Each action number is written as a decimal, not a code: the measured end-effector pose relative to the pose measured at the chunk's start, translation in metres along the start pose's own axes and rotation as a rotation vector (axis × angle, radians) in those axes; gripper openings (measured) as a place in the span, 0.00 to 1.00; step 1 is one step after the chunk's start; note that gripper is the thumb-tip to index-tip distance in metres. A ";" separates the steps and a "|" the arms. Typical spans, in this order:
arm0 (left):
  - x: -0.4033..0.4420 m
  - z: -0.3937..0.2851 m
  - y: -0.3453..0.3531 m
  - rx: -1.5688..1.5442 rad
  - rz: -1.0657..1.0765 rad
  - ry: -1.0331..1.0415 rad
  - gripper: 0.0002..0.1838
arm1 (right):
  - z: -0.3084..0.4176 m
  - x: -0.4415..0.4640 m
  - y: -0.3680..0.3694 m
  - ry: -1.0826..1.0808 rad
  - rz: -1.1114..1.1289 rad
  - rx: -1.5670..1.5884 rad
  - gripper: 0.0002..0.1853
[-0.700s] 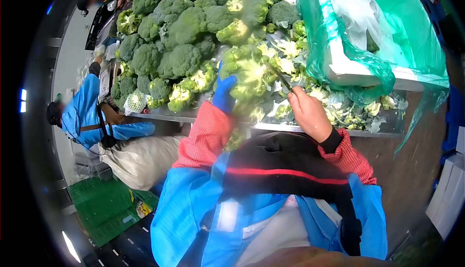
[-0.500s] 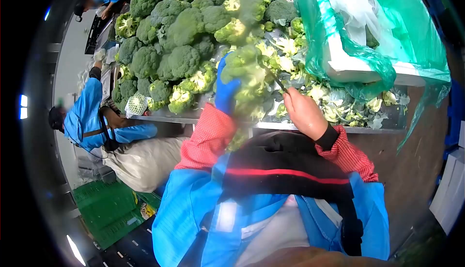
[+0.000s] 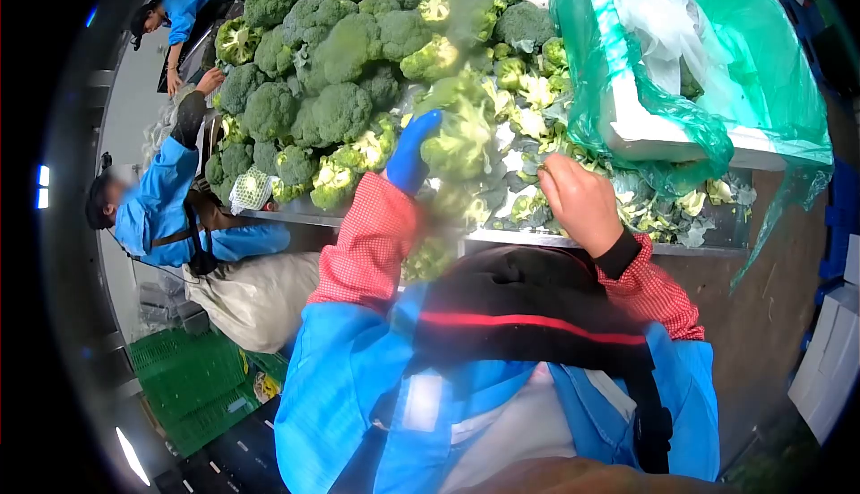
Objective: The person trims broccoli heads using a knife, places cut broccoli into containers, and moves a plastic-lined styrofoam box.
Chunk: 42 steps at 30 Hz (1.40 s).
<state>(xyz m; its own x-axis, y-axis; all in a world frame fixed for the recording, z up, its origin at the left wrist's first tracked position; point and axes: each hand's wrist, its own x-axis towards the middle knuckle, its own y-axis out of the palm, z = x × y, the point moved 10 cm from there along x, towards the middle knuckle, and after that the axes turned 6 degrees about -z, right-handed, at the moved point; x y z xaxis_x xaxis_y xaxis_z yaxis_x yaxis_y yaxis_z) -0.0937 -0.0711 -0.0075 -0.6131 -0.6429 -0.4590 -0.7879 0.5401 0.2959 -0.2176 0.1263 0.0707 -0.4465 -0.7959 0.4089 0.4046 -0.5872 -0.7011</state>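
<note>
At a trimming bench, we see a blue-gloved left hand (image 3: 408, 161) supporting a broccoli head (image 3: 461, 127) that lies just to its right and a little beyond it, with the bare right hand (image 3: 582, 203) on the far side, apart from it and slightly nearer the body. Of the two, the left hand is the nearer, its thumb up against the head's side. Part-curled, it appears to have hold of the head, though the other fingers are hidden behind it. A smear over the view blurs the stalk, so we cannot fix its long axis with certainty; the pale, branching underside seems to face the right hand. That hand is folded nearly closed, thumb drawn against the fingers, and we cannot make out what, if anything, is inside the grip. Pale broccoli trimmings (image 3: 645, 214) lie about and to the right of its knuckles on the metal table (image 3: 524, 238). Beyond it to the right stands a white box (image 3: 663, 140) draped in a green plastic liner (image 3: 761, 55). To the left of and beyond the gloved hand, we find a heap of whole heads (image 3: 345, 113), and farther left, a co-worker in a blue top (image 3: 166, 198).
</note>
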 end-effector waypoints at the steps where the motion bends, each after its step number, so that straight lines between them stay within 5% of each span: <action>1: -0.004 -0.010 0.013 0.142 0.076 0.047 0.30 | 0.004 0.000 0.000 -0.049 0.002 -0.041 0.07; 8: -0.010 -0.020 0.029 0.414 0.222 0.059 0.34 | -0.002 0.006 0.016 -0.177 0.041 -0.280 0.07; 12: -0.007 -0.018 0.014 0.196 0.287 -0.096 0.33 | -0.045 -0.009 0.013 0.041 0.040 -0.136 0.06; 15: -0.002 -0.036 0.005 0.338 0.259 0.001 0.34 | -0.065 -0.021 0.008 0.319 0.019 0.208 0.08; 19: 0.019 -0.044 0.010 0.181 0.166 0.004 0.35 | -0.047 -0.020 0.028 0.353 0.091 0.295 0.11; 23: 0.020 -0.081 0.045 0.799 0.094 0.249 0.39 | -0.047 -0.009 0.025 0.490 0.052 0.466 0.24; 26: 0.013 -0.061 0.082 1.211 0.345 0.458 0.41 | -0.036 0.016 0.020 0.468 0.057 0.558 0.29; 30: 0.035 -0.054 0.060 0.882 0.344 -0.014 0.32 | -0.046 0.013 0.022 0.421 0.100 0.441 0.23; 32: 0.052 -0.090 0.060 0.633 0.412 0.045 0.30 | -0.081 -0.009 0.035 0.493 0.027 0.435 0.17; 34: 0.077 -0.092 0.032 0.116 0.230 -0.277 0.30 | -0.076 -0.019 0.024 0.476 0.055 0.359 0.18; 36: 0.122 -0.122 0.014 -0.041 0.127 -0.178 0.31 | -0.065 -0.029 0.024 0.471 0.149 0.394 0.19; 38: 0.115 -0.159 -0.006 -0.097 -0.370 0.076 0.36 | -0.061 -0.037 0.028 0.311 0.189 0.379 0.17; 39: 0.122 -0.158 -0.014 -0.193 -0.575 0.043 0.39 | -0.067 -0.043 0.025 0.317 0.202 0.365 0.16; 42: 0.150 -0.182 0.037 0.075 -0.408 0.262 0.39 | -0.086 -0.056 0.011 0.331 0.132 0.313 0.14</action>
<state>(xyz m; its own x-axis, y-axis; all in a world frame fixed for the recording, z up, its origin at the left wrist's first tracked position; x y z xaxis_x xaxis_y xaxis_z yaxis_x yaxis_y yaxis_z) -0.2256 -0.2467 0.0873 -0.2566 -0.9202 -0.2955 -0.9665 0.2471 0.0700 -0.2569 0.1776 -0.0101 -0.5847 -0.8068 0.0844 0.6735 -0.5408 -0.5039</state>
